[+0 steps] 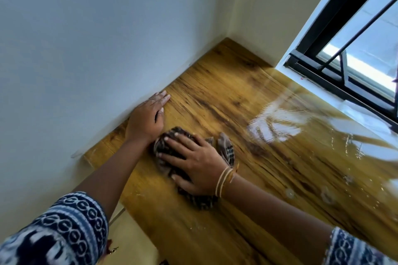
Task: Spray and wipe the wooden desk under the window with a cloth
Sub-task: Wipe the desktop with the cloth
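A person's right hand (195, 163), fingers spread, presses a dark patterned cloth (172, 148) flat on the wooden counter (269, 168), thread bands at the wrist. Just beyond, the left hand (148, 117) lies flat and empty, fingers together, against the white wall (97, 38). Farther right, wet streaks gleam below the black-framed window (344, 60).

Wooden desk (215, 97) w/ dark grain streaks fills the corner, butted against the white wall on the left and running under the window at back right. Surface glossy, wet-looking sheen and droplets toward the right. On it: a dark patterned cloth (170, 148), bunched, near the left edge; left hand (148, 116) flat on the wood by the wall; right hand (196, 163) spread over the cloth.
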Action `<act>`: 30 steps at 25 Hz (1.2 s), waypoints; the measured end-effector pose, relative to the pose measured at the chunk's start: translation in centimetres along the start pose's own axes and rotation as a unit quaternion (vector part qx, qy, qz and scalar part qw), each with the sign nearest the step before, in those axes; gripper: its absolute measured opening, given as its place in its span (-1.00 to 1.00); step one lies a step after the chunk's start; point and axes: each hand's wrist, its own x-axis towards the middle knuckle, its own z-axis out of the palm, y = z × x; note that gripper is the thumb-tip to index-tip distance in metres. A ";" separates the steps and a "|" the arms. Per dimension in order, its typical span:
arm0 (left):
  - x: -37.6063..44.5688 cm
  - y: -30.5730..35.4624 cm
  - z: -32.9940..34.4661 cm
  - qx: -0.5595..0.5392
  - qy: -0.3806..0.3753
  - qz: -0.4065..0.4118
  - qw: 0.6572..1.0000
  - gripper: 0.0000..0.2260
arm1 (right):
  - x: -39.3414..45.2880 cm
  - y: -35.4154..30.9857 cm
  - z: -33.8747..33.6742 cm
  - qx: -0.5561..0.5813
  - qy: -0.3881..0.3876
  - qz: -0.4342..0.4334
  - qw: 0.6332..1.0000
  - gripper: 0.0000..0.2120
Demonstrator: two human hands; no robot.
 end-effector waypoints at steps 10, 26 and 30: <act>-0.2 -0.3 0.2 -0.007 0.001 0.000 1.000 -0.58 | -11.2 22.6 -2.1 0.048 0.132 0.541 0.830 -0.42; -0.2 0.4 -0.2 -0.005 -0.004 -0.006 1.000 -0.59 | 1.5 3.1 0.1 0.044 0.154 0.426 0.890 -0.46; -0.3 0.4 -0.4 -0.002 -0.009 -0.010 1.000 -0.59 | 1.4 3.7 -0.3 0.030 0.134 0.375 0.917 -0.44</act>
